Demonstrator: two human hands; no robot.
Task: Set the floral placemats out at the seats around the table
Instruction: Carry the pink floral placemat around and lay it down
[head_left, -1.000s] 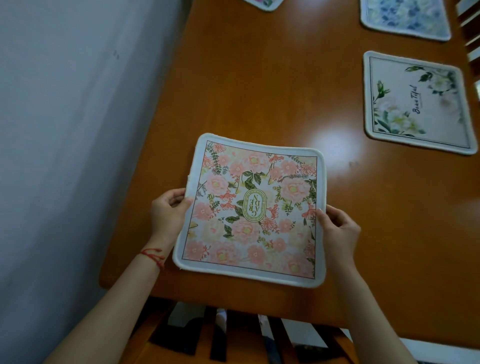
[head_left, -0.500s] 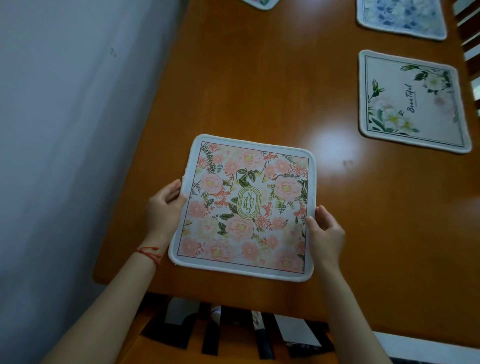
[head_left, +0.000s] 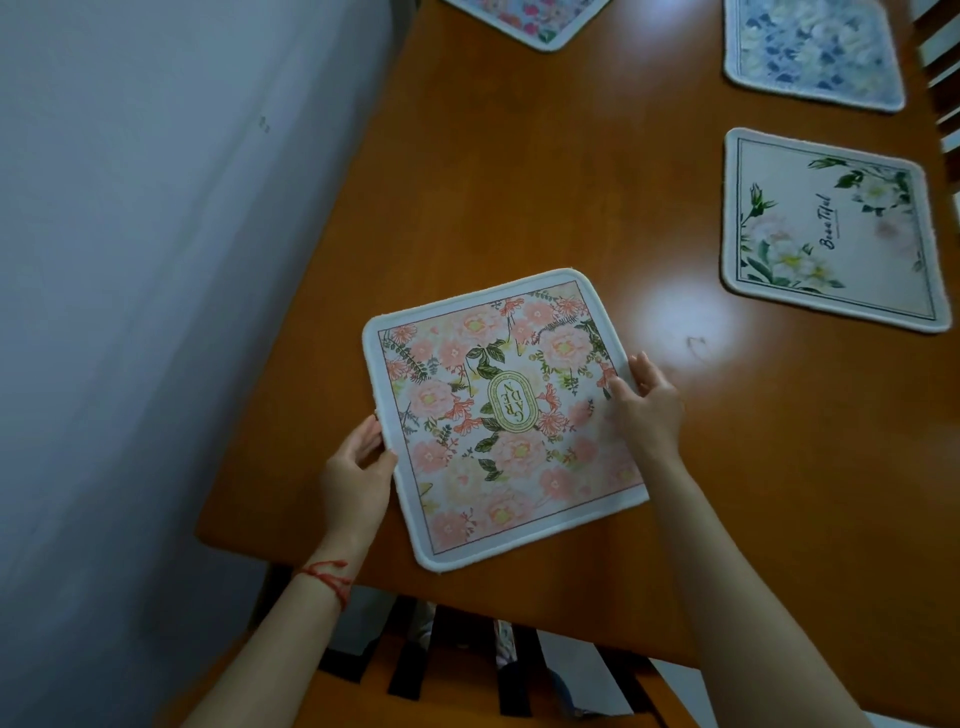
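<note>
Centrally, gripped at both side edges by left hand (head_left: 358, 475) and right hand (head_left: 647, 408): square, white-bordered, pink-peony fabric placemat (head_left: 501, 415), seemingly lying flat on glossy orange-brown wooden table (head_left: 519, 171).

both your bare forearms reach up from the bottom of the view. your left hand (head_left: 358, 470) sits at about 8 o'clock, thumb on top, pinching an edge, a red thread round its wrist. your right hand (head_left: 644, 402) sits at about 3 o'clock, fingers curled over the opposite edge.
</note>
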